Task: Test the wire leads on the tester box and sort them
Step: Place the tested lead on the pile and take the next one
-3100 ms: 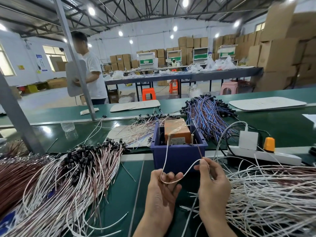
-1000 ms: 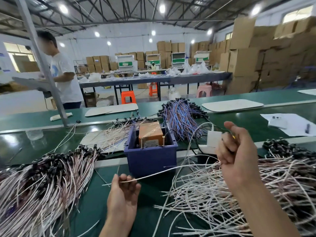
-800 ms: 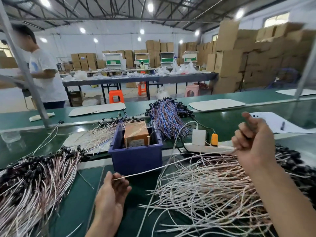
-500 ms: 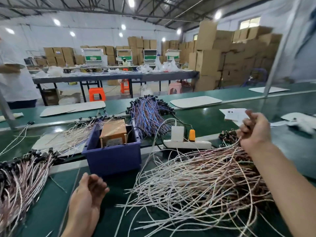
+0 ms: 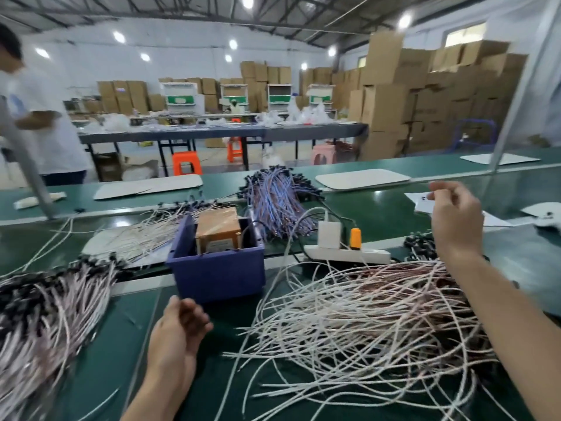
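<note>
The tester box [image 5: 217,229], orange-brown, sits inside a blue bin [image 5: 216,276] at the centre of the green bench. A large loose pile of white and pink wire leads [image 5: 373,317] spreads to the right of the bin. Another pile of leads with black connectors [image 5: 45,311] lies at the left. My left hand [image 5: 179,328] hovers just in front of the bin, fingers relaxed, holding nothing. My right hand [image 5: 455,217] is raised over the far edge of the right pile, fingers loosely curled, with no wire visible in it.
A white power strip [image 5: 346,254] with an orange plug lies right of the bin. A blue-purple wire bundle [image 5: 277,203] and a fan of white leads [image 5: 142,235] lie behind it. Papers [image 5: 425,203] lie far right. A person [image 5: 45,126] stands beyond a metal post [image 5: 28,171].
A lead held between both hands at the tester was carried right by my right hand; my left hand let go of it. No wire shows in either hand now. The view swung right, then back.
</note>
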The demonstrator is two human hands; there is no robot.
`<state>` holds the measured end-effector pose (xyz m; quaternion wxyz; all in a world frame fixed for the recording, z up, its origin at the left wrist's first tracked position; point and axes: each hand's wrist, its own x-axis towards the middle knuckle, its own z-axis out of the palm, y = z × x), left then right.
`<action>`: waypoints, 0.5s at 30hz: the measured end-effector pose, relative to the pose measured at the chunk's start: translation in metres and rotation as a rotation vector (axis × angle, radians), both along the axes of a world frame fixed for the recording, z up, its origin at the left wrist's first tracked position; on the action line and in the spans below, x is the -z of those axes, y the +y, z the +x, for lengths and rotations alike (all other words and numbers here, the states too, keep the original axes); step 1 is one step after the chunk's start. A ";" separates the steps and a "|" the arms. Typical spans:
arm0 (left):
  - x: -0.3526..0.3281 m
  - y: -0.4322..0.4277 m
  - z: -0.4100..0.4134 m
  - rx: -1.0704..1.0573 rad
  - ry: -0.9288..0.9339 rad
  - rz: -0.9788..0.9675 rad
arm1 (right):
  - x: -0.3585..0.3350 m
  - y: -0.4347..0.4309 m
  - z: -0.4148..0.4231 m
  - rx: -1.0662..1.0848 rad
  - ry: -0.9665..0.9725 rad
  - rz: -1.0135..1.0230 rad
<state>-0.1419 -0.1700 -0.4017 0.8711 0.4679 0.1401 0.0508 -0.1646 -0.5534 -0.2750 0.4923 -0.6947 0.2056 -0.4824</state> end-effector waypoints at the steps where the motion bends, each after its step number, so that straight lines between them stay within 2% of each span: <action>1: -0.001 -0.001 -0.001 -0.002 -0.002 0.004 | 0.000 0.025 0.001 -0.055 -0.031 -0.033; 5: -0.001 0.000 -0.005 0.006 -0.011 0.066 | 0.016 0.137 -0.006 -0.397 -0.101 -0.089; 10: -0.008 0.008 0.003 0.139 0.050 0.336 | 0.065 0.253 -0.013 -0.786 0.104 -0.174; 13: -0.022 0.041 0.022 0.121 0.076 0.616 | 0.097 0.284 -0.013 -0.927 0.307 -0.166; 15: -0.029 0.071 0.037 0.075 0.056 0.993 | 0.114 0.292 -0.012 -0.956 0.452 -0.169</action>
